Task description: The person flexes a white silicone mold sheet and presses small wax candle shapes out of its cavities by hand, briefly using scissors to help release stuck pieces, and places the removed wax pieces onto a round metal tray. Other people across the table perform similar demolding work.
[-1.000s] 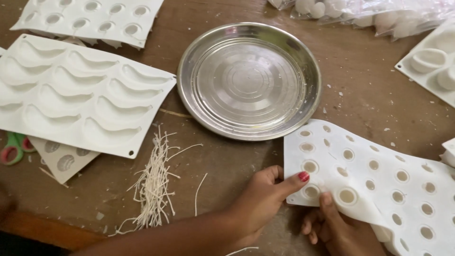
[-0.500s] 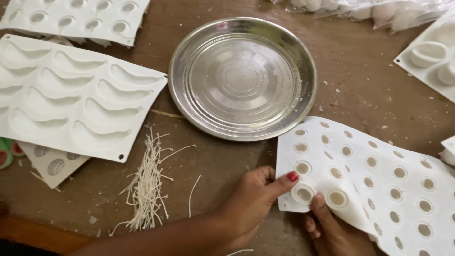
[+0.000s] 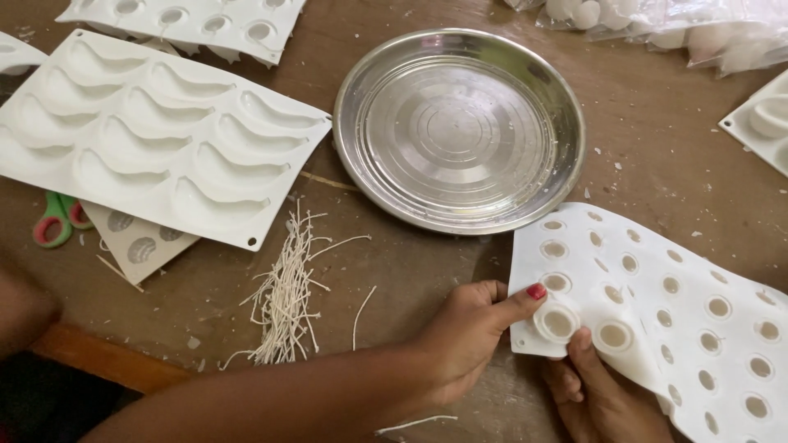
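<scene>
A: Hands, two, both on the white round-cavity mould sheet (image 3: 657,303), which lies at four o'clock on the brown table (image 3: 657,148). My left hand (image 3: 468,328) comes in from seven o'clock, fingers curled under the sheet's near corner, thumb laid flat on top just beside a raised cup. It is closed on that corner.

B: And the other one?

A: Right hand (image 3: 599,394), at five o'clock, mostly under the sheet. Fingertips push up from below beside a second raised cup; the palm is hidden, so I read it as a loose pinch on the sheet's edge, not a full fist.

B: How should the pressing go?

A: My judgement: keep the thumb close to the cup as a brace, push from directly beneath its centre, and flex only the corner, so the soft sheet does not fold across neighbouring cavities.

B: Surroundings?

A: Item: round steel plate (image 3: 460,127), twelve o'clock of the hands, just beside the sheet's far corner. Item: bundle of pale wick strings (image 3: 287,295), nine o'clock. Item: white mould with curved cavities (image 3: 156,139), ten o'clock. Item: scissors with green and pink handles (image 3: 53,221), far left, partly under that mould.
</scene>
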